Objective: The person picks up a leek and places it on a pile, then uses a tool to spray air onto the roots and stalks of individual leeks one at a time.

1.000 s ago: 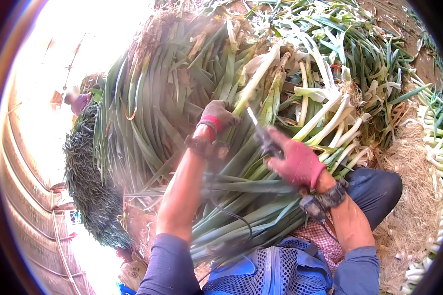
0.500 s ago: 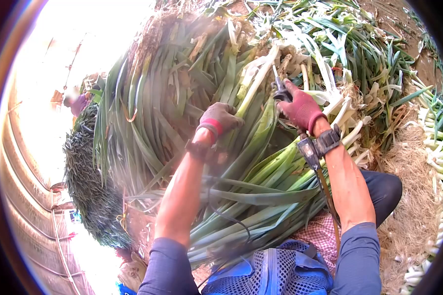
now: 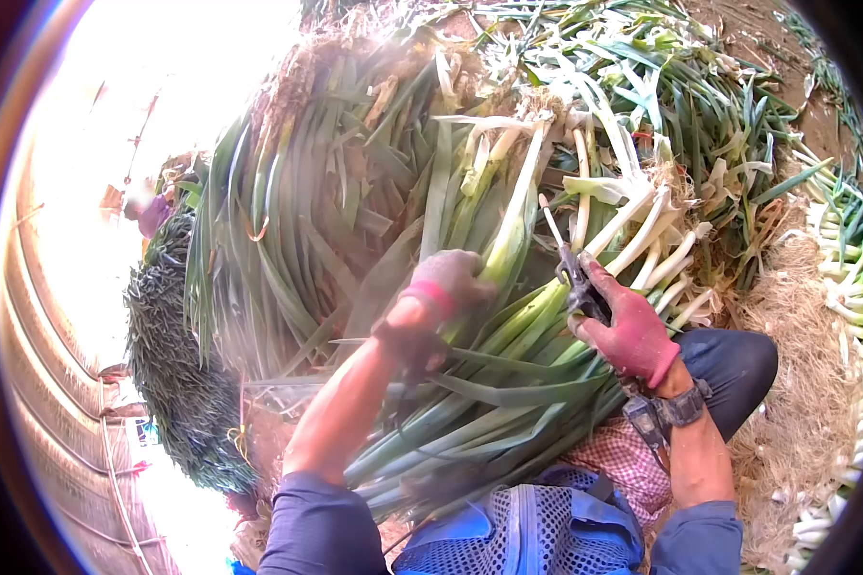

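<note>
My left hand (image 3: 453, 280), in a dirty glove with a pink cuff, is closed around the green part of a long leek (image 3: 520, 206). The leek's white shank and shaggy roots point up and away from me. In my right hand (image 3: 631, 331), gloved in dark pink, is a black air blow gun (image 3: 583, 290) with a thin pale nozzle. That nozzle points up and left, apart from the leek's shank. A hose coupling (image 3: 647, 422) sits at my right wrist. More leeks (image 3: 518, 388) lie across my lap, their white ends to the right.
A big heap of leeks (image 3: 297, 230) spreads ahead, with loose leaves (image 3: 652, 86) beyond it. Dry root litter (image 3: 796, 374) covers the ground at right, beside a row of leeks (image 3: 849, 307). A dark green bundle (image 3: 177, 355) and another person (image 3: 151, 216) are at left.
Both hands have come down and nearer to me, the left also a little rightward. The leek came along with my left hand, and the blow gun has moved lower and to the right.
</note>
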`<state>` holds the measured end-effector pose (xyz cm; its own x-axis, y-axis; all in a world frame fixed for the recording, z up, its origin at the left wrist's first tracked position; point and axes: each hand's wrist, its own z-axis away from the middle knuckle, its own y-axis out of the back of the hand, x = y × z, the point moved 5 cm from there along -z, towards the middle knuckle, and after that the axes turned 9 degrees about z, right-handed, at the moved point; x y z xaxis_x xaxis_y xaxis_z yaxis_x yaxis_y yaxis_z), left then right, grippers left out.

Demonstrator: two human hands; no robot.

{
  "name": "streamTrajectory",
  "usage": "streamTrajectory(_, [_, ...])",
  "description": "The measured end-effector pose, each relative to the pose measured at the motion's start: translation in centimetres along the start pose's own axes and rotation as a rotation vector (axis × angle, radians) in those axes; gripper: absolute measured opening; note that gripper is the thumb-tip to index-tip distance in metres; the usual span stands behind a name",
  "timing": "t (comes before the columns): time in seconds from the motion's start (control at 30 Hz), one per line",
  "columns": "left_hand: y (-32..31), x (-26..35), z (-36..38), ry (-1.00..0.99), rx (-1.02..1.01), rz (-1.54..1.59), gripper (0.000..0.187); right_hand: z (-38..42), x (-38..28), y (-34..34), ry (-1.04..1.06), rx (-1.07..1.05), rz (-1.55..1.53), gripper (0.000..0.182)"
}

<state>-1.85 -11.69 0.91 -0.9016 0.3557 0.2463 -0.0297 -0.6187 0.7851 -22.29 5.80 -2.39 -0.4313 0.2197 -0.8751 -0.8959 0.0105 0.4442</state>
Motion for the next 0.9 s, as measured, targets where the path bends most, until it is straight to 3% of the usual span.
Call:
streamTrajectory(0.07, [-1.1, 0.2, 1.0, -0.089, -0.004, 0.094, 0.046, 1.0, -0.5, -0.1, 0.037, -0.042, -0.028, 0.081])
streamTrajectory(0.17, [-2.8, 1.3, 2.7, -0.072, -0.056, 0.206, 0.045, 1.2, -1.2, 0.7, 0.122, -0.086, 0.026, 0.081])
streamTrajectory(0.23, [-3.4, 2.2, 3.8, -0.085, -0.08, 0.191, 0.044, 0.5, -1.5, 2.8, -0.112, -0.125, 0.108, 0.08])
streamTrajectory(0.3, [-3.9, 2.2, 4.4, -0.105, -0.059, 0.216, 0.045, -0.3, 0.7, 2.8, -0.089, -0.064, 0.192, 0.081])
streamTrajectory(0.37, [-4.0, 2.2, 5.0, -0.135, -0.053, 0.223, 0.045, -0.8, 0.3, 2.8, 0.109, -0.038, 0.149, 0.082])
streamTrajectory(0.53, [-4.4, 3.3, 6.9, -0.224, -0.033, 0.114, 0.042, -4.6, 1.6, 3.8, -0.158, -0.105, 0.442, 0.084])
streamTrajectory(0.63, [-4.5, 2.9, 7.9, -0.211, -0.07, 0.146, 0.04, -5.4, 1.5, 3.4, -0.081, -0.101, 0.421, 0.083])
streamTrajectory(0.9, [-5.0, 3.3, 9.3, -0.22, -0.104, 0.136, 0.039, -10.8, 3.0, 2.9, -0.128, -0.124, 0.307, 0.084])
